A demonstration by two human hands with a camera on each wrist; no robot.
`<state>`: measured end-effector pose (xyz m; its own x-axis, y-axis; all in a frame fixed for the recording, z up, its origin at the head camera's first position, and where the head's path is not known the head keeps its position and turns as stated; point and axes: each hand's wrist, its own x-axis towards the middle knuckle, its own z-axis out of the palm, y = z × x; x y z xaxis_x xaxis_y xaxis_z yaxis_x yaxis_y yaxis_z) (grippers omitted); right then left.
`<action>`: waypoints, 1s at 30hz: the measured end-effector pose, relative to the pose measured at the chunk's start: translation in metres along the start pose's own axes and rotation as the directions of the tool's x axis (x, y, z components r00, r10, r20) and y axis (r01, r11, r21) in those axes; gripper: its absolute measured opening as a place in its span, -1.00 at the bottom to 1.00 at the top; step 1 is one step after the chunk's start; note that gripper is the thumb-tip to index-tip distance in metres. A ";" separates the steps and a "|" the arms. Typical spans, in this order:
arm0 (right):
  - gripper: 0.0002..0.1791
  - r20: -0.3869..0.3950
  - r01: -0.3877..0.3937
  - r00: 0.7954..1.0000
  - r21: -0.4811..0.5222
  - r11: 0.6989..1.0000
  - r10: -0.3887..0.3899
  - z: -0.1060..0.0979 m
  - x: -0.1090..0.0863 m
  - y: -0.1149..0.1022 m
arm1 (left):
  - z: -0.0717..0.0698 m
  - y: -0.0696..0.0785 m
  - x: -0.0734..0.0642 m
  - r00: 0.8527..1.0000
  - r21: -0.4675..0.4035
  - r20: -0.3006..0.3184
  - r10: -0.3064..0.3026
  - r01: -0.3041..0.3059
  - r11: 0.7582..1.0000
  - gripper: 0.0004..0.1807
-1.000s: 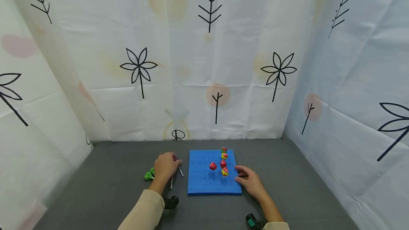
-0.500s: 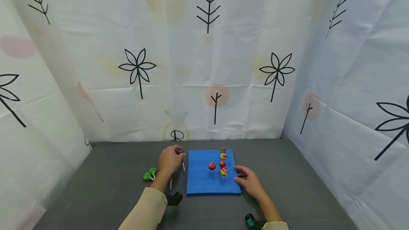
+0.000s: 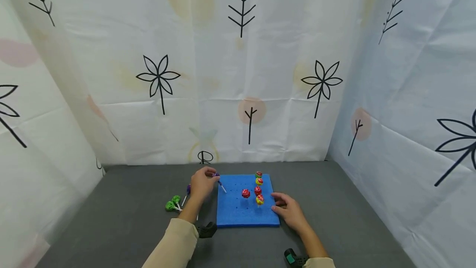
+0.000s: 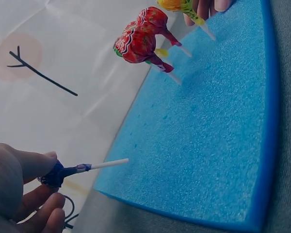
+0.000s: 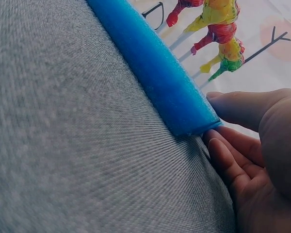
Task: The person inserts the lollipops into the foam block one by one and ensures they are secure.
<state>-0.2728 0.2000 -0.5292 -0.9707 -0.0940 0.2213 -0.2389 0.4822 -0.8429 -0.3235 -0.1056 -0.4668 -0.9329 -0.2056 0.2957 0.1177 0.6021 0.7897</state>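
Observation:
My left hand point(image 3: 202, 183) pinches a purple-wrapped lollipop point(image 4: 51, 175) by its candy head, between thumb and fingers. Its white stick points down over the far left corner of a blue foam board point(image 3: 230, 214) dotted with small holes. Several lollipops stand upright in the board: a red one point(image 3: 246, 193) near the middle, and a row along the right side with a yellow one point(image 3: 260, 199) nearest me. At the board's right edge, my right hand point(image 3: 291, 212) grips the foam, thumb over the top and fingers against the side.
Left of the board, two green lollipops point(image 3: 172, 204) and another purple lollipop point(image 3: 188, 190) lie on the grey table point(image 3: 130, 218). A further white stick shows beside my left forearm. Patterned white curtains point(image 3: 208, 53) enclose the back and sides.
My left hand has lifted the purple lollipop off the table and carried it rightward to the board's far left corner, uncovering the other purple one. My right hand stays at the board's edge.

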 end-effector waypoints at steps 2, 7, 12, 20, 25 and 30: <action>-0.61 -0.001 0.002 1.000 -0.001 1.000 -0.002 0.000 0.000 0.000 | 0.002 0.000 -0.001 1.000 -0.020 0.001 -0.010 0.010 1.000 -0.80; -0.61 -0.014 0.009 1.000 0.002 1.000 -0.009 0.001 0.000 0.000 | 0.006 0.000 -0.002 1.000 -0.078 0.007 -0.014 0.015 0.997 -0.80; -0.62 -0.015 0.023 1.000 0.005 1.000 -0.023 0.000 -0.001 0.000 | 0.013 -0.001 -0.003 1.000 -0.116 0.020 -0.014 0.016 0.993 -0.78; -0.62 -0.020 0.017 1.000 -0.007 1.000 -0.017 0.000 0.000 0.001 | 0.030 0.000 -0.005 0.999 -0.183 0.030 0.016 -0.010 0.983 -0.78; -0.62 -0.017 0.010 1.000 -0.008 1.000 -0.011 0.001 0.000 0.001 | 0.038 -0.002 -0.009 0.997 -0.227 0.008 0.079 -0.075 0.971 -0.79; -0.62 -0.015 -0.003 1.000 -0.009 1.000 0.003 0.001 0.001 0.001 | 0.046 -0.007 -0.013 0.992 -0.249 -0.016 0.122 -0.122 0.961 -0.79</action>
<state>-0.2736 0.1990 -0.5302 -0.9708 -0.0795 0.2265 -0.2359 0.4899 -0.8392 -0.3279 -0.0722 -0.5009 -0.9061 -0.1425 0.3984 0.3119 0.4112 0.8565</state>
